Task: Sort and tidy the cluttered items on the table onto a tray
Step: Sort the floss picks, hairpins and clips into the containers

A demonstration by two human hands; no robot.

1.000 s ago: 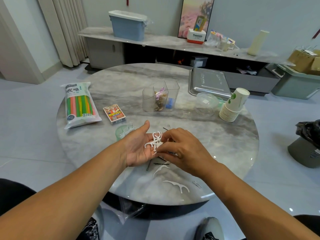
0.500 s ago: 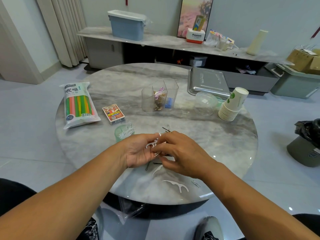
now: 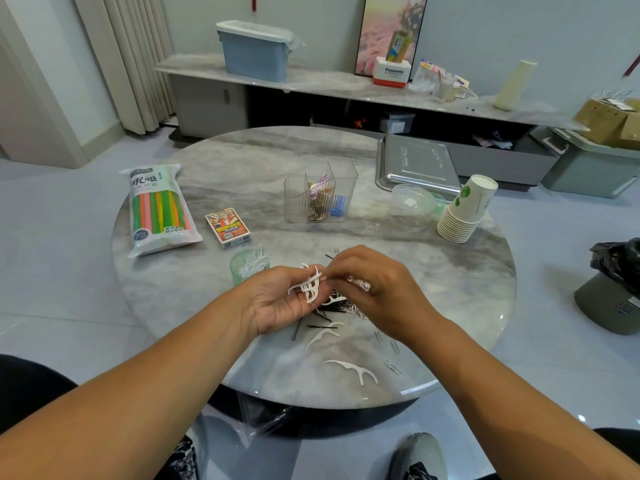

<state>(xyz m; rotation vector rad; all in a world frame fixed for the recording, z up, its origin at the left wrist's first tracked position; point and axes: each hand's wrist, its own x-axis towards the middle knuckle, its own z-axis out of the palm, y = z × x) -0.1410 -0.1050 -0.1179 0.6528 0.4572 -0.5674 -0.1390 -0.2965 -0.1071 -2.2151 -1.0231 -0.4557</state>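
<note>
- Left hand (image 3: 282,299) palm up, fingers (image 3: 304,308) curled loosely round a bunch of white floss picks (image 3: 309,285).
- Right hand (image 3: 372,289) palm down just beside it, fingertips (image 3: 330,271) pinching top of one pick in the bunch.
- Under both hands: heap of black bobby pins (image 3: 325,311) w/ paper clips mixed in, on the counter (image 3: 450,282).
- Nearer the edge: two loose floss picks (image 3: 355,368) lying flat; few silver paper clips (image 3: 393,367) to the right.
- Just left of left hand: small green cup (image 3: 240,268), more floss picks sticking out.
- Further out, left: playing card box (image 3: 227,227), then bag of coloured straws (image 3: 159,209).
- Centre back: clear divided organiser (image 3: 320,190), gold clips & a blue item inside.
- Right back: clear plastic bowl (image 3: 412,206), tilted stack of paper cups (image 3: 465,211) touching it, steel tray (image 3: 417,164) behind, at far edge.
</note>
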